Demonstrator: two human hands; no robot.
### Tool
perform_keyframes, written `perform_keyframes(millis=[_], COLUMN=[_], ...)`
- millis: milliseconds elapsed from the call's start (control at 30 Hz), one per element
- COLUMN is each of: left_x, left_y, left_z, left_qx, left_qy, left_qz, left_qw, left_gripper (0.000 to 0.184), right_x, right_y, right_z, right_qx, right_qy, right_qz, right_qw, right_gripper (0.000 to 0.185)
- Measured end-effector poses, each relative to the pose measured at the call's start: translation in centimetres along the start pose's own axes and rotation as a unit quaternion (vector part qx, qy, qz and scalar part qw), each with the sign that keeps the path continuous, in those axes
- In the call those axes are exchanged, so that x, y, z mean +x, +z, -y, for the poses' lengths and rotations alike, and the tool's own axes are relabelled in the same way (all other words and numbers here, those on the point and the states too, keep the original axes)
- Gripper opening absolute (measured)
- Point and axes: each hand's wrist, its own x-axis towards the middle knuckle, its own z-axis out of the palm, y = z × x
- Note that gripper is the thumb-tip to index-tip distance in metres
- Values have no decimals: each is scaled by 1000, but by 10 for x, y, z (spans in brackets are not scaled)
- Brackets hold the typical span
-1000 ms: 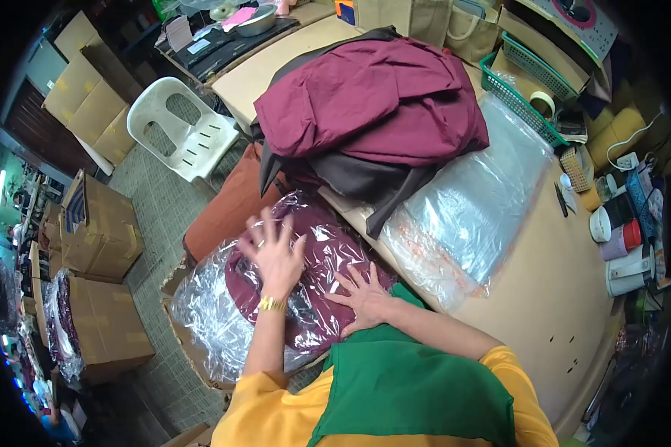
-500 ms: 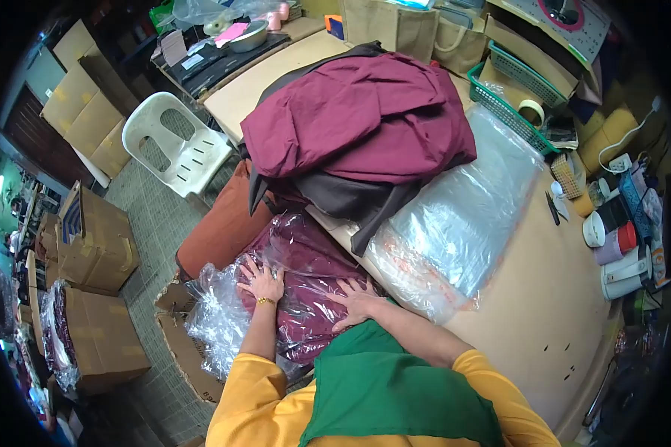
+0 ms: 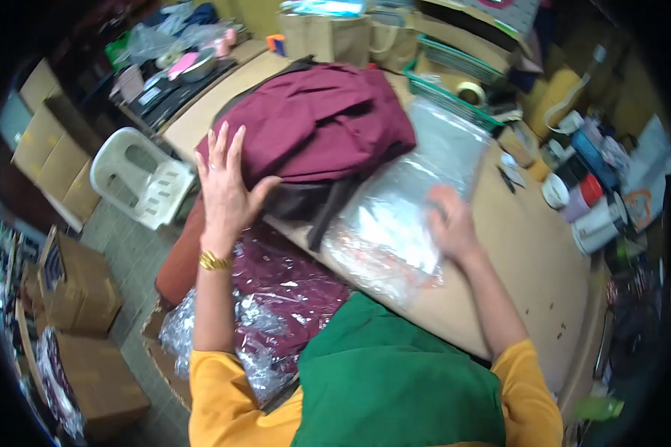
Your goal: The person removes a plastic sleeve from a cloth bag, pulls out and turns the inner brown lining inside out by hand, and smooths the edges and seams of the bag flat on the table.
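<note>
My left hand point(image 3: 228, 182) is raised with its fingers spread, in front of the near left side of a maroon cloth pile point(image 3: 313, 123). Dark fabric point(image 3: 298, 200) shows under that pile. Over a stack of clear plastic bags point(image 3: 395, 197) on the table is my right hand point(image 3: 452, 223), blurred, its fingers bent; whether it touches the bags or pinches anything is hard to tell. Below my left hand, maroon fabric in clear plastic point(image 3: 291, 287) lies in an open cardboard box point(image 3: 155, 346).
A white chair point(image 3: 145, 179) and a rust-coloured roll point(image 3: 179, 261) are at the left, with cartons point(image 3: 101, 372) beyond. Green baskets point(image 3: 455, 82), scissors point(image 3: 507, 179) and cups point(image 3: 574, 197) line the right side of the table point(image 3: 529, 276).
Both hands have lifted off the wrapped maroon fabric. My left hand rose toward the cloth pile, and my right hand moved right over the plastic bags. The view has shifted.
</note>
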Motion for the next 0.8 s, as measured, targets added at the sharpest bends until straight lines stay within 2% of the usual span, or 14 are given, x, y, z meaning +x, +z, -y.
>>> perform_keyframes(millis=[100, 133, 200, 233, 333, 367, 467, 533, 567, 600, 667, 733, 767, 800], left_x=[29, 42, 60, 70, 89, 88, 47, -1, -17, -29, -51, -76, -90, -102], left_y=[36, 35, 36, 34, 11, -2, 13, 23, 20, 19, 22, 43, 57, 62], left_z=[32, 29, 22, 13, -46, -83, -181, -239, -260, -270, -273, -270, -270, -275], left_qx=[-27, -39, -96, -97, -231, -282, -332, -417, -467, -469, -318, -247, -198, -200], left_qy=[27, -21, -13, -7, -12, -33, 94, 145, 92, 128, 253, 260, 268, 271], left_qz=[119, 135, 60, 57, 40, 83, 134, 179, 318, 364, 308, 342, 393, 395], left_qw=[992, 990, 993, 994, 972, 955, 929, 879, 820, 795, 860, 868, 857, 855], left_gripper=[27, 24, 24, 24, 30, 33, 31, 32, 37, 44, 52, 58, 64, 64], right_x=[-7, -14, -24, -26, -33, -31, -30, -43, -48, -56, -71, -76, -86, -98], right_y=[-34, -42, -55, -62, -55, -55, -64, -75, -82, -89, -108, -138, -144, -153], right_z=[-145, -169, -193, -199, -197, -192, -179, -194, -201, -207, -208, -194, -197, -202], right_qx=[-211, -220, -270, -242, -266, -264, -296, -266, -269, -311, -357, -283, -283, 14], right_qy=[154, 162, 259, 321, 291, 288, 313, 214, 215, 206, 204, 418, 423, 491], right_qz=[-22, -29, -20, 76, 17, 19, 7, -18, -18, -6, 8, 104, 103, -54], right_qw=[965, 962, 927, 912, 919, 920, 902, 940, 939, 928, 912, 857, 854, 870], right_gripper=[48, 48, 58, 70, 65, 65, 52, 35, 35, 29, 24, 19, 19, 17])
